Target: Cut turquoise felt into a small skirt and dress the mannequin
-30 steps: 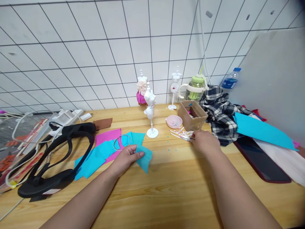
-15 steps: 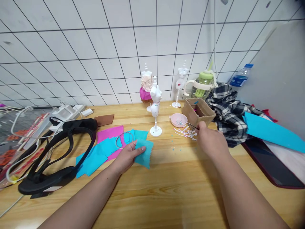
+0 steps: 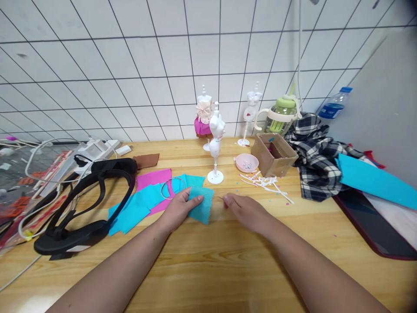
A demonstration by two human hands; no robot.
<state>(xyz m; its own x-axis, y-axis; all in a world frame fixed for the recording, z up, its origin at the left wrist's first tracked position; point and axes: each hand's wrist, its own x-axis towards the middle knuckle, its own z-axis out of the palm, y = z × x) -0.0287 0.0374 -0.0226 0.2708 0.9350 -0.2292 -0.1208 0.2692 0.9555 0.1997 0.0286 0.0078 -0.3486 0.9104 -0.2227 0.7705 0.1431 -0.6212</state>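
My left hand (image 3: 180,209) lies on the wooden table (image 3: 208,269), thumb and fingers pinched on a small blue felt piece (image 3: 202,208). My right hand (image 3: 245,211) is just right of that felt, fingers closed in a pinch; a thin metal tip (image 3: 220,198) sticks out toward the felt. More blue felt (image 3: 132,211) and pink felt (image 3: 150,179) lie left of my left hand, with a metal ring (image 3: 172,188) on top. A small white mannequin (image 3: 216,145) stands right behind the felt.
A black headset (image 3: 81,204) and cables lie at the left. Behind my right hand are white scraps (image 3: 267,181), a pink dish (image 3: 246,163) and a cardboard box (image 3: 274,154). At the right are a plaid cloth (image 3: 312,152), a green cup (image 3: 280,117), a blue sheet (image 3: 371,178) and a dark tablet (image 3: 368,224).
My right hand has come away from the scraps by the box, moving left to the blue felt piece with a thin tool pinched in it. My left hand stays on the felt.
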